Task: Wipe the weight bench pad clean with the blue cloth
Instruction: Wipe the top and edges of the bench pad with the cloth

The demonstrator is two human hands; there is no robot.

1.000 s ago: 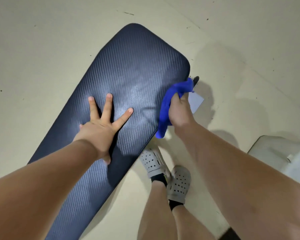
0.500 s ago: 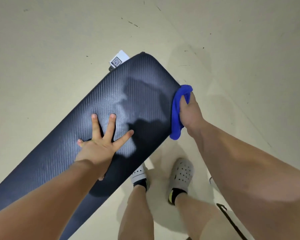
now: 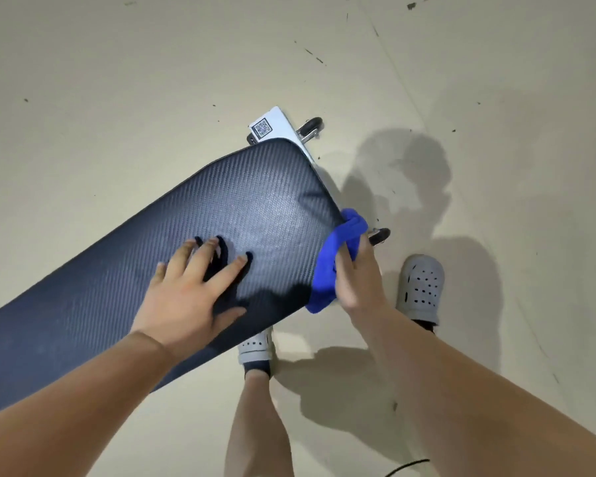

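Observation:
The dark navy textured bench pad (image 3: pixel 172 242) runs from the lower left up to the middle of the head view. My left hand (image 3: pixel 193 290) lies flat on its top, fingers spread, holding nothing. My right hand (image 3: pixel 358 277) grips the bunched blue cloth (image 3: pixel 331 263) and presses it against the pad's right end edge, near its lower corner. The cloth wraps the rim there and hides part of it.
A white frame plate with a QR label (image 3: pixel 270 127) and two small black wheels (image 3: pixel 312 127) stick out past the pad's far end. My feet in grey perforated clogs (image 3: pixel 422 287) stand on the beige floor beside the pad. A black cord (image 3: pixel 406 466) lies at the bottom.
The view has swung, so the pad now lies flatter across the frame. My right hand with the cloth has slid along the pad's end edge. My left hand stays pressed on top.

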